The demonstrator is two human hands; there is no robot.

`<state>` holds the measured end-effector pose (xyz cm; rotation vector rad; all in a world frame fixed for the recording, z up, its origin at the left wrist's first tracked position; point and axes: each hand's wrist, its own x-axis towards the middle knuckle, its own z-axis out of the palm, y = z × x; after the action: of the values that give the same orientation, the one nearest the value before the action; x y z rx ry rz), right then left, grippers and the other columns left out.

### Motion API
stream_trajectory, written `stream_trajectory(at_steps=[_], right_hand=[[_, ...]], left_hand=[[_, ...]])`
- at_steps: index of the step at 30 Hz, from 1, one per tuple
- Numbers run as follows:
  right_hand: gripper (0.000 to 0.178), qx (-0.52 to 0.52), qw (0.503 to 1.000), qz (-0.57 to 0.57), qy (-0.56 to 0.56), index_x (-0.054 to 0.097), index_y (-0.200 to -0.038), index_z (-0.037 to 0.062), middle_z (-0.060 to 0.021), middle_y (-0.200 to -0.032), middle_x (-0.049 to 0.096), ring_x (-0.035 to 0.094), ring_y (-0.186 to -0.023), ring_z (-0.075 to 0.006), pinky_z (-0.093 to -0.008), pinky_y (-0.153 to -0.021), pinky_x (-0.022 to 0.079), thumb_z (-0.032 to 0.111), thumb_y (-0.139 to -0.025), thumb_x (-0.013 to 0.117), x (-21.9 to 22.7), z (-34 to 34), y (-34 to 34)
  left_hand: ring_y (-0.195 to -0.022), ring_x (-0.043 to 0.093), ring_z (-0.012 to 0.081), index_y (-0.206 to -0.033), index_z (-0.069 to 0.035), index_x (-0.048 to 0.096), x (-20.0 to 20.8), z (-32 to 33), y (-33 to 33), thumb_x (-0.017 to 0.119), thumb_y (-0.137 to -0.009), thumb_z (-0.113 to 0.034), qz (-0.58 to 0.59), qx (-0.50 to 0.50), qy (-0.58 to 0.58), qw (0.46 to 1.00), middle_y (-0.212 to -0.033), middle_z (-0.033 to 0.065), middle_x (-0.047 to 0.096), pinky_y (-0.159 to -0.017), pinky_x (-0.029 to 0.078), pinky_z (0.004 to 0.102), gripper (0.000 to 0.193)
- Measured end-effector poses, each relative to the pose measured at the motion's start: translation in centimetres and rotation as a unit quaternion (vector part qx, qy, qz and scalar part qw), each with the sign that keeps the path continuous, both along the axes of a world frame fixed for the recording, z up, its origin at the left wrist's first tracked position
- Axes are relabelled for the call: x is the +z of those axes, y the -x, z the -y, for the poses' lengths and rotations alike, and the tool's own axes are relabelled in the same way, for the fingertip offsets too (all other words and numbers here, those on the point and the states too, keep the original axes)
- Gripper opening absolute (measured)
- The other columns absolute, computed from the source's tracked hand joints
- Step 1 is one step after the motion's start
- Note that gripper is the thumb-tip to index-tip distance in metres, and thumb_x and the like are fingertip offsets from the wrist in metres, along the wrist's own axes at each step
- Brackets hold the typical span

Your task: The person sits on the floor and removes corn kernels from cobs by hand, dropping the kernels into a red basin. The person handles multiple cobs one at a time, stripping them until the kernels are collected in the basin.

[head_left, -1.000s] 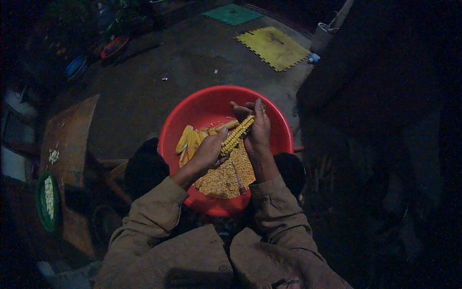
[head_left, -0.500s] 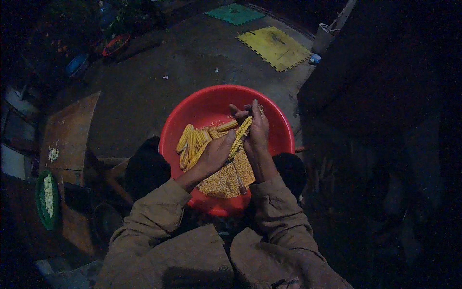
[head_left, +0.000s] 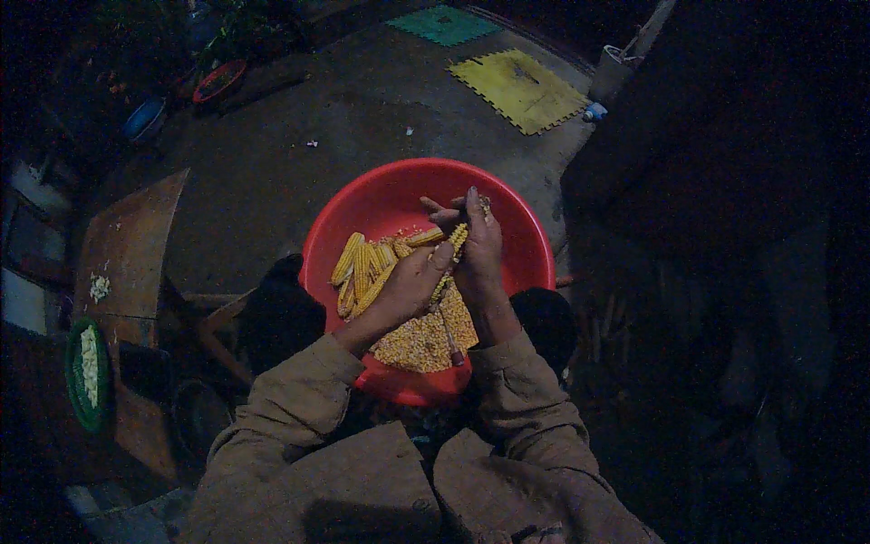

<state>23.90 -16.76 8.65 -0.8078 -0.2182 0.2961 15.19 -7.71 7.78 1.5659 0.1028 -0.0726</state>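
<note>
In the dim light both my hands meet over a large red basin between my knees. My left hand is closed around a yellow corn cob that slants up to the right. My right hand presses along the cob's right side, its fingers partly curled past the top end; part of its grip is hidden. A small bit of something pale shows at those fingers, too small to name. Below lie loose corn kernels, with a thin tool with a reddish-brown handle on them. Several corn cobs are piled left of my hands.
At left stands a wooden board with pale scraps, beside a green basket holding whitish pieces. Yellow mat and green mat lie on the far floor. A red basin and a blue basin sit far left.
My right hand has shifted slightly left and down along the cob. Less of the cob's yellow kernel face shows between my hands. The pile and the tool look unmoved.
</note>
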Motion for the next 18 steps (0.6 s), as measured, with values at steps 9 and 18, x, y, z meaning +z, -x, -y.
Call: stream_trajectory(at_steps=[9,18], right_hand=[[0.031,0.024,0.999,0.029,-0.017,0.05,-0.093,0.0032,-0.0164,-0.071,0.066,0.061,-0.101,-0.0355,-0.0415,-0.096,0.041,0.034,-0.095,0.049,0.4,0.1,0.3],[0.041,0.068,0.994,0.083,0.034,0.051,-0.094,0.0018,-0.0215,-0.082,0.066,0.056,-0.111,-0.0352,-0.0421,-0.099,0.038,0.042,-0.097,0.041,0.4,-0.4,0.8]], left_hand=[[-0.075,0.056,0.0131,-0.105,0.0,0.057,-2.2,-0.6,-0.8,0.032,-0.099,-0.046,0.012,0.045,0.002,0.999,-0.082,0.0072,0.06,-0.071,0.045,0.0297,0.052],[-0.072,0.054,0.0102,-0.109,0.001,0.055,0.4,-0.1,-0.7,0.03,-0.099,-0.046,0.057,0.039,-0.01,0.998,-0.083,0.0034,0.058,-0.064,0.045,0.0259,0.054]])
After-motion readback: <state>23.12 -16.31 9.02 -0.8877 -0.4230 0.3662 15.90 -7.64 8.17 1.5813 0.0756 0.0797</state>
